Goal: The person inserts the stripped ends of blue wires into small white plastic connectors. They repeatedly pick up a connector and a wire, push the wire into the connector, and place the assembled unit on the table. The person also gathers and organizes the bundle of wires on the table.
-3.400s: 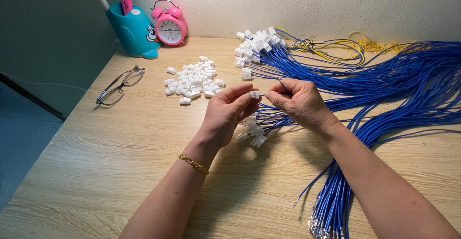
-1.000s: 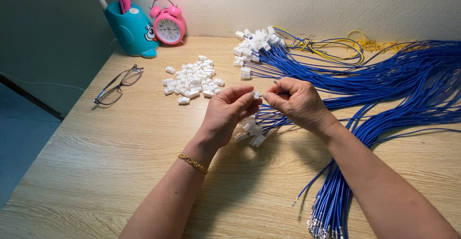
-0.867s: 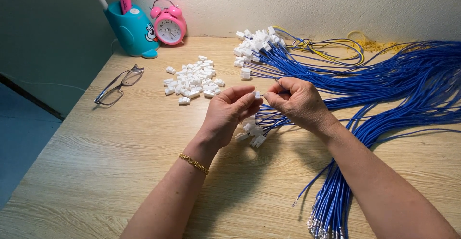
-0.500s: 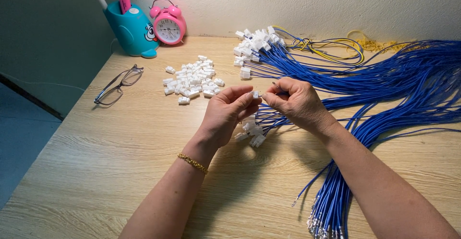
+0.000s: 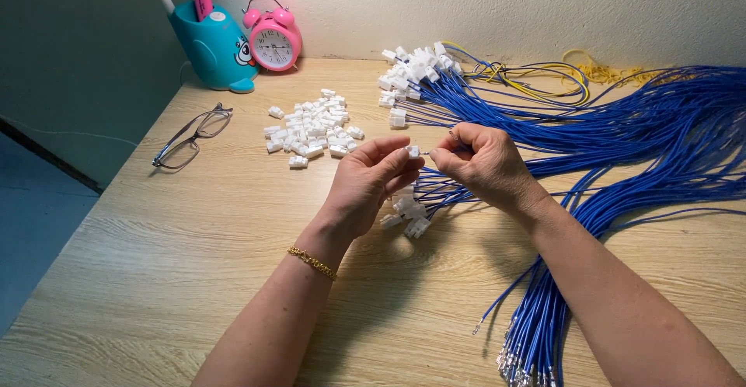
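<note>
My left hand (image 5: 369,185) pinches a small white plastic connector (image 5: 413,151) between thumb and fingers. My right hand (image 5: 482,162) faces it, fingers closed on the end of a blue wire (image 5: 455,135), its tip close to the connector. Both hands hover over the wooden table (image 5: 155,263). Just below them lie a few connectors fitted to blue wires (image 5: 410,220). A loose pile of white connectors (image 5: 311,127) lies to the upper left of my left hand.
A large bundle of blue wires (image 5: 660,146) spreads over the right side, ends at the front (image 5: 528,356). Finished connectors on wires (image 5: 412,68) and yellow wires (image 5: 544,72) lie at the back. Glasses (image 5: 189,136), a teal pen holder (image 5: 214,45) and a pink alarm clock (image 5: 273,41) stand left.
Both hands stay almost in place; the fingers shift slightly as the wire end and the connector are held together.
</note>
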